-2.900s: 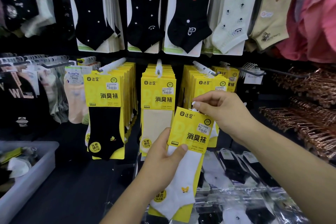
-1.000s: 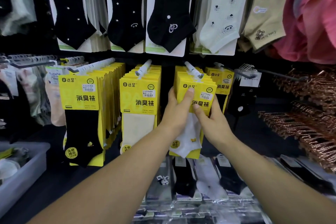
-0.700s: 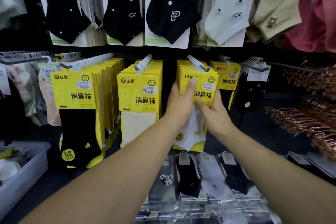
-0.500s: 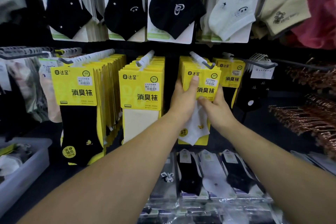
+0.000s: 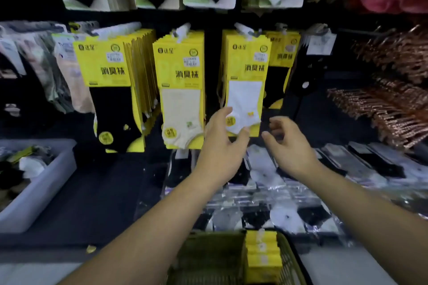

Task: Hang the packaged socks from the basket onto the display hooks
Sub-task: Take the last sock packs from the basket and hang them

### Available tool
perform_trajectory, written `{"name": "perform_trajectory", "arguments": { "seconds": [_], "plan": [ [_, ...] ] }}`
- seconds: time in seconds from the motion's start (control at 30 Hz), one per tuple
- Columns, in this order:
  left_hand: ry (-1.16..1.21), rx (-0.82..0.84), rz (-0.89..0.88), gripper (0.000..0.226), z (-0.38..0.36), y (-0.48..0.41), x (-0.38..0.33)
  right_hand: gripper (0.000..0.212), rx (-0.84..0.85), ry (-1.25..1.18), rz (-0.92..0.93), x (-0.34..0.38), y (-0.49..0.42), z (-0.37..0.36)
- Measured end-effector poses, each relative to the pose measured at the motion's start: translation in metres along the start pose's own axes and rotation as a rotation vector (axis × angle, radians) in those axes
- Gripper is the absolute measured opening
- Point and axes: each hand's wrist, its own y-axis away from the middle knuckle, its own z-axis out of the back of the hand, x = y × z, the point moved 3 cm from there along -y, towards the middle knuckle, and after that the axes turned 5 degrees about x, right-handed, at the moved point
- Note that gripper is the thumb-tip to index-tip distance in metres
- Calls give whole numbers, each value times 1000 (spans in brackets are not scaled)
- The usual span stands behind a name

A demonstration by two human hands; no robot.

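Note:
A yellow pack with a white sock (image 5: 245,81) hangs at the front of the third display hook (image 5: 243,28). My left hand (image 5: 222,143) is just below it, fingers apart, with fingertips touching the sock's lower edge. My right hand (image 5: 289,143) hovers to the right of the pack, fingers curled and holding nothing. At the bottom, a wire basket (image 5: 291,259) holds a stack of yellow sock packs (image 5: 261,254). More yellow packs hang on the hooks to the left: black socks (image 5: 108,90) and cream socks (image 5: 181,90).
A grey plastic bin (image 5: 39,192) with loose socks stands at the left. Clear-wrapped sock packs (image 5: 266,183) lie on the shelf below the hooks. Copper hangers (image 5: 389,104) jut out at the right. Larger socks hang in a row along the top.
Both hands have let go of the white-sock pack, which now hangs on the hook, and dropped lower. The view has tilted down, showing the basket.

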Motion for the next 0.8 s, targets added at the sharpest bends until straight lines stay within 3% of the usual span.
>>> {"name": "perform_trajectory", "arguments": {
  "seconds": [0.13,0.3,0.4,0.53,0.8],
  "plan": [
    [-62,127,211,11,-10,75,63,4,256,63,-101,-45,73,-21],
    [-173,312,464,10,-40,162,140,2,540,180,-232,-110,150,-67],
    [-190,389,558,17,-56,192,177,20,657,294,-264,-146,177,-98],
    [-212,405,616,19,-74,208,220,37,626,440,-190,-169,192,-123],
    [-147,435,604,27,-116,205,260,27,485,466,-148,-184,206,-138]
  ]
}}
